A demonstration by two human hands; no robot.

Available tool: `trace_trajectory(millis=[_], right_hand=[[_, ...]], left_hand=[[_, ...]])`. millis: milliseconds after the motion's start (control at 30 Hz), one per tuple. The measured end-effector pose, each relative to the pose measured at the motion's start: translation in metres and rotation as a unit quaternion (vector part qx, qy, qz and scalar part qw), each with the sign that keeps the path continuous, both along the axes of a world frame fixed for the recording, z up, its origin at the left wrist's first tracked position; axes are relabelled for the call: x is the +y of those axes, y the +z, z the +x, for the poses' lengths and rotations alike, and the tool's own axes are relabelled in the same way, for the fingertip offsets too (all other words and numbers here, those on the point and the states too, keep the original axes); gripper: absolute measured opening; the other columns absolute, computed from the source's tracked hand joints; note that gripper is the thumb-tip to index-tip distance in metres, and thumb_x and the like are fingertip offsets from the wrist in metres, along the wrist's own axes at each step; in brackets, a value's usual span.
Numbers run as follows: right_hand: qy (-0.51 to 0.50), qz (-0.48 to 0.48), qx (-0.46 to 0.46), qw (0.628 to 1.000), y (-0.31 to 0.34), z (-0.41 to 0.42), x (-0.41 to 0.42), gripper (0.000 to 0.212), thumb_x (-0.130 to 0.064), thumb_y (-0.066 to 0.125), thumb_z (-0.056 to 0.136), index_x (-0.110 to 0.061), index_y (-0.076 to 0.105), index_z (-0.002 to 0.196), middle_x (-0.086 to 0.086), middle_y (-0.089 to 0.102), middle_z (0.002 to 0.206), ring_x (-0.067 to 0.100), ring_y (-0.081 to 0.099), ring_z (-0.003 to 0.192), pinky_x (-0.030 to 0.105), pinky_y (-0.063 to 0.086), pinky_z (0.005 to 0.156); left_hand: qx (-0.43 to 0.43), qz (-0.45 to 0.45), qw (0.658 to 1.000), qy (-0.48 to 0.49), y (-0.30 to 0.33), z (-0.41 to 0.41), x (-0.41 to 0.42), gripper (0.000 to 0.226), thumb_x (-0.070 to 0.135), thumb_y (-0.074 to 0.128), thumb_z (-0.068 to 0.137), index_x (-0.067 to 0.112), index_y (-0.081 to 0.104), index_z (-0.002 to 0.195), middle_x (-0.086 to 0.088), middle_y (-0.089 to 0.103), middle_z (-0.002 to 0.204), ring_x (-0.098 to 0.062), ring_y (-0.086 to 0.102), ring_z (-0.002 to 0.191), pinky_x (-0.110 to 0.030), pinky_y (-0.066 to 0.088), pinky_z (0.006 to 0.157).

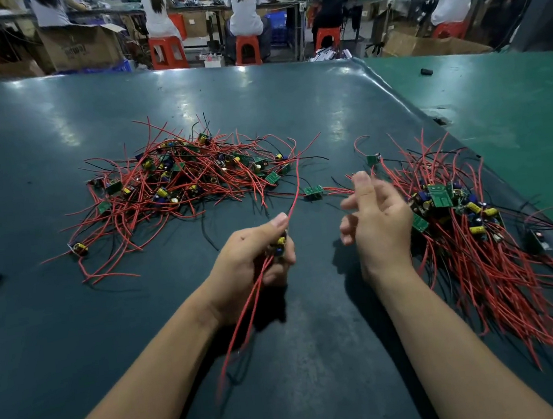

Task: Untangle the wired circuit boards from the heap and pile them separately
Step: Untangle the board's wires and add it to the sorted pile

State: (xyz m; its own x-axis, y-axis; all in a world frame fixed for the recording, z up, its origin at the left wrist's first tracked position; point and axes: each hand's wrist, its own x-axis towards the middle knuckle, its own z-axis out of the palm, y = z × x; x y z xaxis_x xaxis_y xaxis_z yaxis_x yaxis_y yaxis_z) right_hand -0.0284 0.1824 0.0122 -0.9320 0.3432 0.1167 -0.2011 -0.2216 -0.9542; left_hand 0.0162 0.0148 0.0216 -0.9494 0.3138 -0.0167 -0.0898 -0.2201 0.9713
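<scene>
**Light boards, grabby leads**

Left hand [255, 263] curled round one board [279, 244], thumb pinching its red wire [295, 186] that runs up into the heap [175, 183] far left on the table [76, 335]. Right hand [378, 223] loose, fingers half spread, holding nothing, just beside the sorted pile [470, 232]. Probably featherweight, but floppy leads likely to snag. Better gripped at the stiff board edge, not the wire; yanking could stress solder joints

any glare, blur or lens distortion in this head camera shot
Head view: overhead lights glare in pale patches on the far table; the right hand fingers are motion-blurred; wide-angle bending curves the table's edges; the background workers are soft; the left hand is sharper.
</scene>
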Motion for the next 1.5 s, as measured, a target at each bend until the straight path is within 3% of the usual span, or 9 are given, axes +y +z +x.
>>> trace_trajectory(millis=[133,233,533,967,1100,1233,1300,1367,1500], right_hand=[[0.249,0.014,-0.087,0.965,0.0,0.017,-0.016,0.043,-0.047,0.066,0.079,-0.005,0.073,0.086,0.005,0.052,0.055,0.009,0.037,0.039,0.016,0.024,0.036],[0.3,-0.005,-0.065,0.952,0.0,0.023,-0.024,0.027,-0.03,0.069,0.081,-0.004,0.074,0.084,0.007,0.048,0.055,0.01,0.035,0.043,0.016,0.022,0.039],[0.165,-0.041,-0.027,0.985,0.003,0.011,-0.019,0.019,-0.011,0.065,0.091,-0.011,0.075,0.075,-0.004,0.049,0.05,0.006,0.036,0.037,0.014,0.025,0.035],[0.007,-0.123,-0.033,0.992,0.001,-0.005,0.0,0.028,-0.022,0.052,0.101,-0.009,0.066,0.08,-0.006,0.051,0.05,0.005,0.041,0.037,0.014,0.028,0.034],[0.044,0.038,-0.028,0.998,-0.002,-0.001,-0.005,0.013,-0.018,0.059,0.097,-0.01,0.064,0.089,-0.005,0.057,0.055,0.007,0.047,0.039,0.018,0.035,0.037],[0.15,0.308,0.038,0.939,-0.006,0.012,-0.022,0.008,-0.016,0.071,0.089,-0.024,0.07,0.087,0.001,0.067,0.069,0.015,0.062,0.06,0.027,0.051,0.058],[0.214,0.243,0.024,0.946,-0.003,0.019,-0.027,0.005,-0.027,0.074,0.084,-0.024,0.072,0.081,0.0,0.068,0.067,0.011,0.062,0.057,0.026,0.051,0.054],[0.227,0.129,-0.023,0.965,0.002,0.023,-0.028,0.027,-0.042,0.07,0.08,-0.015,0.075,0.079,-0.001,0.064,0.061,0.007,0.053,0.046,0.019,0.041,0.041],[0.207,-0.05,-0.143,0.967,0.01,0.019,-0.022,0.037,-0.039,0.055,0.096,-0.012,0.073,0.08,0.0,0.06,0.059,0.008,0.046,0.04,0.016,0.031,0.035]], left_hand=[[0.024,-0.013,1.0,0.002,-0.001,0.0,0.001,0.048,0.041,0.052,0.091,0.004,0.058,0.062,0.002,0.038,0.038,-0.009,0.032,0.034,-0.02,0.026,0.044],[0.042,-0.047,0.998,0.0,0.0,0.003,0.003,0.047,0.037,0.051,0.093,0.001,0.053,0.063,0.004,0.043,0.036,-0.004,0.033,0.03,-0.013,0.027,0.037],[0.073,-0.048,0.995,-0.044,-0.002,0.005,-0.005,0.041,0.037,0.06,0.073,0.013,0.051,0.04,0.003,0.038,0.036,-0.011,0.031,0.034,-0.024,0.024,0.044],[-0.033,0.031,0.998,-0.033,-0.002,0.0,-0.005,0.042,0.044,0.063,0.075,0.011,0.058,0.049,0.002,0.031,0.039,-0.014,0.021,0.041,-0.036,0.009,0.054],[-0.021,0.1,0.992,0.076,-0.001,-0.007,-0.006,0.036,0.043,0.06,0.084,0.011,0.073,0.079,0.005,0.028,0.044,-0.01,0.014,0.04,-0.028,0.012,0.05],[0.002,0.182,0.977,0.107,0.002,-0.011,-0.01,0.032,0.03,0.056,0.086,0.016,0.069,0.111,0.004,0.057,0.07,-0.006,0.032,0.045,-0.021,0.026,0.049],[-0.001,0.211,0.972,0.1,0.002,-0.01,-0.011,0.031,0.021,0.057,0.085,0.018,0.07,0.113,0.0,0.062,0.08,-0.007,0.037,0.051,-0.02,0.029,0.049],[-0.007,0.221,0.97,0.098,0.001,-0.011,-0.011,0.034,0.017,0.058,0.083,0.019,0.069,0.115,-0.001,0.064,0.085,-0.009,0.041,0.055,-0.019,0.034,0.05],[-0.04,0.239,0.963,0.122,0.001,-0.014,-0.014,0.039,0.029,0.061,0.082,0.02,0.069,0.12,0.001,0.066,0.088,-0.008,0.046,0.059,-0.02,0.041,0.054]])
